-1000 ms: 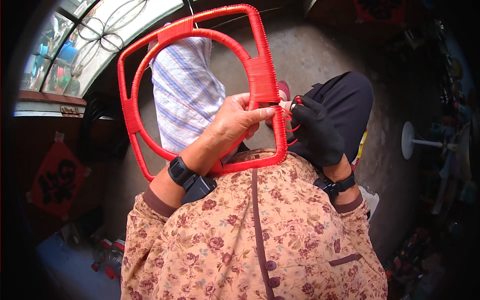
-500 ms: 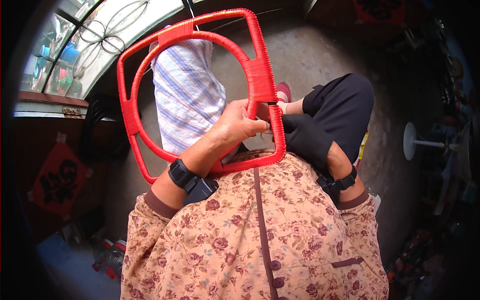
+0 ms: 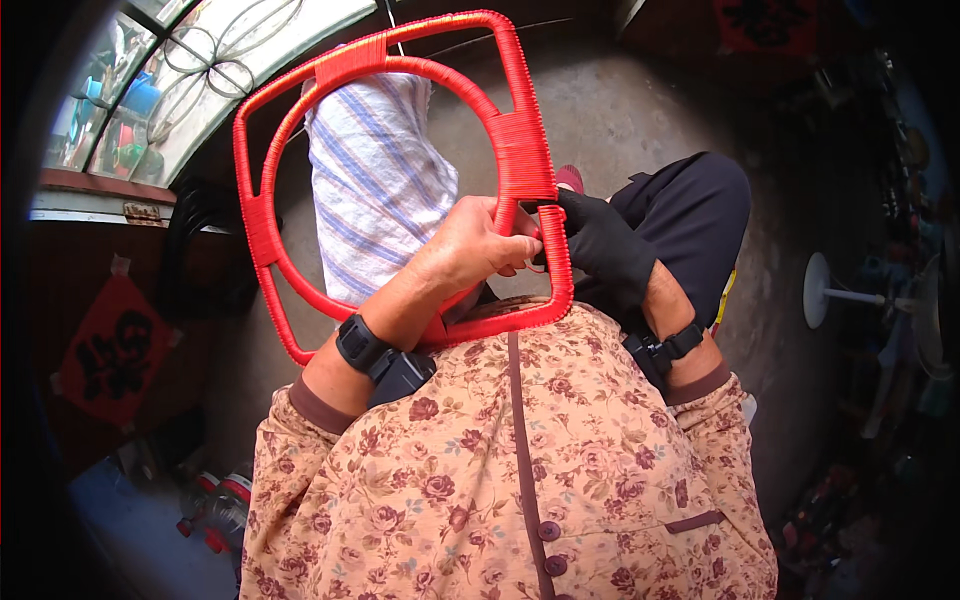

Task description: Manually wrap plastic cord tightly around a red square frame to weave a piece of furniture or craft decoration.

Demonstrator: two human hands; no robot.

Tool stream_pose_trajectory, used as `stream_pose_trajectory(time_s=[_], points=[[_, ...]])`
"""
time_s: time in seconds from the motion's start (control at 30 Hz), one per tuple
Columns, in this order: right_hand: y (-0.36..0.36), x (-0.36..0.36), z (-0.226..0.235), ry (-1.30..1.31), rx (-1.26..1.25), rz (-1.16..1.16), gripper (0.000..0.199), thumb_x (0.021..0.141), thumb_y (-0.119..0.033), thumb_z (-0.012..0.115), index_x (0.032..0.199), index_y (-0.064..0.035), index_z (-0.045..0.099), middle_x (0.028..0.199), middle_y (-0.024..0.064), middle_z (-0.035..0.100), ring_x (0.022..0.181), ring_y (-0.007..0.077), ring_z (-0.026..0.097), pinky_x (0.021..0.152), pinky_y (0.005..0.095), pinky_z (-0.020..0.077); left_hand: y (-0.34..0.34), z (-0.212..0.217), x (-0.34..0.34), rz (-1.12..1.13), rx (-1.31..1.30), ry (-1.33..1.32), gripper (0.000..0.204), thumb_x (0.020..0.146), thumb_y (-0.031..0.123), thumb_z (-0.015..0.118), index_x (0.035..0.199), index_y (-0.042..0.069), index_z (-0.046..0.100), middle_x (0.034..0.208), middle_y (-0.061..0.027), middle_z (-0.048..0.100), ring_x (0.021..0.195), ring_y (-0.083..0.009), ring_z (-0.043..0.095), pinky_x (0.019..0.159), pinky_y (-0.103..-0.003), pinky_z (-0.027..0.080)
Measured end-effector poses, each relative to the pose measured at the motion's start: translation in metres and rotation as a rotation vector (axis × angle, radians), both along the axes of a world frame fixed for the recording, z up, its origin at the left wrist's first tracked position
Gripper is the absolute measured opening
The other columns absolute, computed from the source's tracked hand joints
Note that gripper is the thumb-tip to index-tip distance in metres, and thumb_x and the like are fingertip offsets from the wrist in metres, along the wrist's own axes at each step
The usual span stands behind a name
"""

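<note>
A squarish frame with an inner ring (image 3: 467, 90), wound all over in red cord, leans over my lap. A dark gap in the winding shows on its right side bar (image 3: 556, 262), just below the wide wrapped joint. My bare left hand (image 3: 480, 240) reaches through the ring and closes around its lower right part, thumb pointing toward the side bar. A bit of red strand shows beside the thumb. Against the outer side of that bar, by the gap, is my right hand (image 3: 608, 248) in a black glove, fingers bent; their tips are hidden behind the bar.
A striped white-and-blue cloth (image 3: 375, 170) covers my left leg under the frame. My right knee (image 3: 695, 205) is bent outward in dark trousers. A window (image 3: 180, 90) is at the upper left, a white round-based stand (image 3: 818, 290) at the right, bottles (image 3: 222, 510) at the lower left.
My gloved right hand has risen slightly along the side bar toward the gap. The left thumb has shifted a little, and the frame has barely moved.
</note>
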State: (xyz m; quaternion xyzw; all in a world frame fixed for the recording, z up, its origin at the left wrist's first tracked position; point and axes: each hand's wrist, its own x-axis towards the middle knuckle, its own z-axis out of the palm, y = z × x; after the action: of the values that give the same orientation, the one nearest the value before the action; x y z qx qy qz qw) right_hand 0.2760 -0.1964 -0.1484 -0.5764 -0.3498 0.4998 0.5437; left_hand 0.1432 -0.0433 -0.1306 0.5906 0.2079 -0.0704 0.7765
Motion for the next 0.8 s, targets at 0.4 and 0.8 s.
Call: stream_pose_trajectory(time_s=[0.4, 0.8], points=[[0.002, 0.017, 0.002, 0.288, -0.174, -0.431, 0.043, 0.099, -0.043, 0.049, 0.106, -0.0037, 0.064, 0.089, 0.0064, 0.066, 0.07, 0.0115, 0.06, 0.059, 0.0229, 0.0455, 0.006, 0.001, -0.001, 0.111, -0.277, -0.044, 0.014, 0.081, 0.012, 0.066, 0.09, 0.002, 0.064, 0.081, -0.0041, 0.064, 0.063, -0.0113, 0.058, 0.06, -0.024, 0.048], [0.006, -0.02, 0.055, -0.78, 0.032, -0.181, 0.024, 0.08, -0.008, 0.073, 0.103, -0.0066, 0.067, 0.088, 0.006, 0.068, 0.077, 0.0173, 0.066, 0.07, 0.0282, 0.052, 0.004, 0.002, 0.001, 0.175, -0.394, -0.189, 0.026, 0.081, 0.008, 0.068, 0.104, 0.001, 0.059, 0.087, -0.0036, 0.064, 0.071, -0.0106, 0.06, 0.062, -0.024, 0.049]])
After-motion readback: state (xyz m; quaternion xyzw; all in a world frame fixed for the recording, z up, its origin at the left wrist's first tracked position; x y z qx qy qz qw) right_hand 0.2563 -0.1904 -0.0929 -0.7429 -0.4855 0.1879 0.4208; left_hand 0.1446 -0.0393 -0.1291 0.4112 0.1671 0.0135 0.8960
